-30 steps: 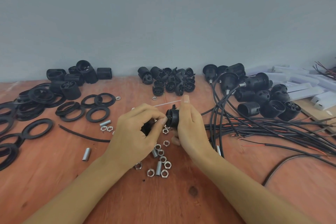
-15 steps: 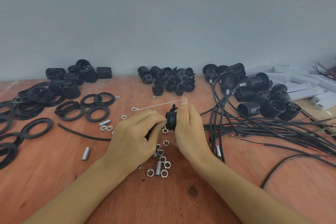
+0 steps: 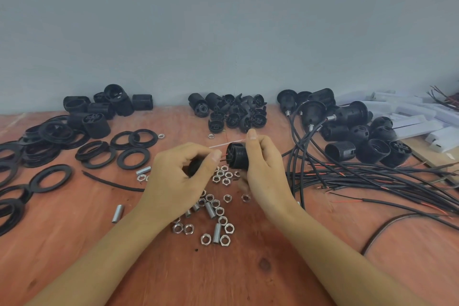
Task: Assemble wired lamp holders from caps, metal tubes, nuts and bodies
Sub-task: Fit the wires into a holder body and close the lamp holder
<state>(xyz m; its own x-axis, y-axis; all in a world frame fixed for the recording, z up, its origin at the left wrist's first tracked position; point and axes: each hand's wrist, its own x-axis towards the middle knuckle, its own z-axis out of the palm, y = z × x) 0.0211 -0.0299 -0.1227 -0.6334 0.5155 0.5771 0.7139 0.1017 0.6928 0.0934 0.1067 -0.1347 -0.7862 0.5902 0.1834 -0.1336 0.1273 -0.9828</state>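
Note:
My right hand (image 3: 264, 171) grips a black threaded lamp holder body (image 3: 237, 158) just above the table's middle. My left hand (image 3: 177, 179) is closed around a black cap (image 3: 193, 166), mostly hidden in the palm. Thin red wires (image 3: 222, 155) run across the small gap between cap and body. A thin pale strand (image 3: 224, 144) stretches from the body towards the left. Under and before my hands lie several loose nuts (image 3: 219, 211) and short metal tubes (image 3: 216, 233).
Black rings (image 3: 133, 158) and bodies (image 3: 96, 125) are piled at the left. Caps (image 3: 233, 114) lie heaped at the back middle. Wired holders (image 3: 347, 117) and black cables (image 3: 372, 176) spread at the right, with white boxes (image 3: 417, 126) behind. A lone tube (image 3: 117, 213) lies left.
My hands have drawn slightly apart, so a gap with red wires shows between the cap and the body. More nuts are uncovered beneath them.

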